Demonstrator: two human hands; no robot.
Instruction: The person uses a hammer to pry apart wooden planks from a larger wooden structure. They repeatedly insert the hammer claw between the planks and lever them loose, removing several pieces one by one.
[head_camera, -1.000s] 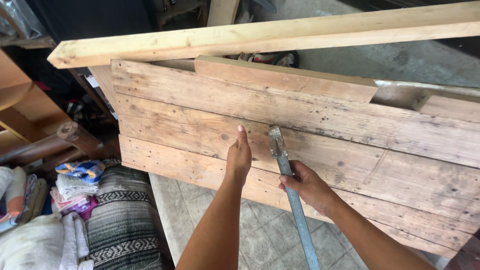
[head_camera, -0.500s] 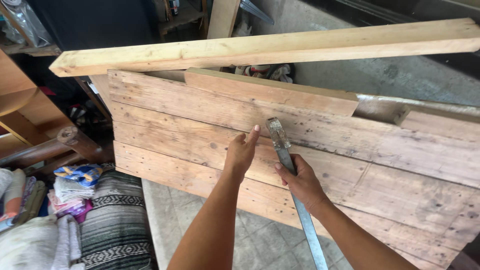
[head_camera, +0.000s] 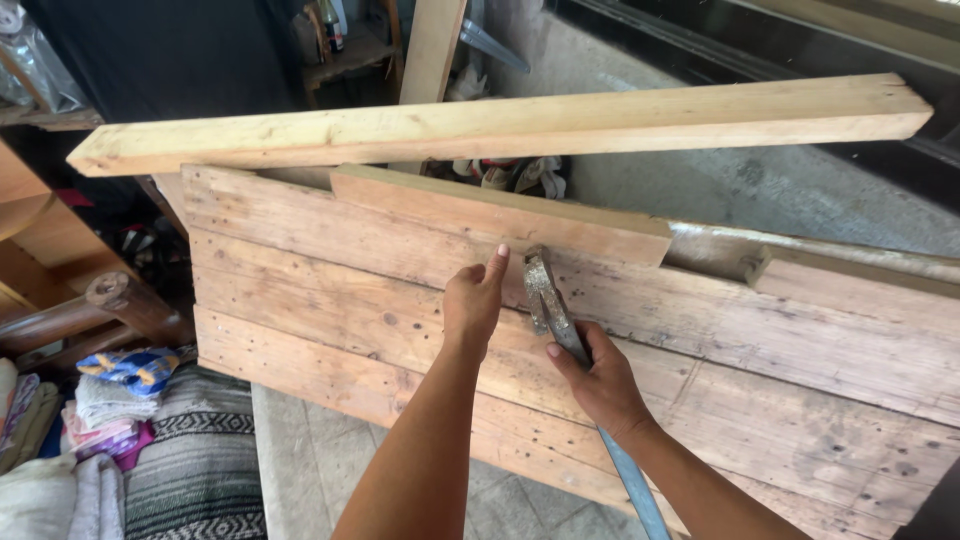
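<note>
Steel bar (head_camera: 548, 300) clamped in my right hand (head_camera: 598, 380), claw tip at lower edge of short board (head_camera: 500, 213) | left hand (head_camera: 472, 300) holds nothing, fingertips pressed on panel (head_camera: 330, 290) beside tip | judgement: seat claw fully under board, lever slowly, keep left fingers off the tip | count: 1 bar, 1 beam (head_camera: 500, 122), 2 hands

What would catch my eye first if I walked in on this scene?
Probably the two hands at the centre: the right hand grips a blue-handled metal pry bar whose head rests against the weathered wooden plank panel, while the left hand presses on the planks beside it. Above them, a long pale timber beam lies across the panel's top.
</note>
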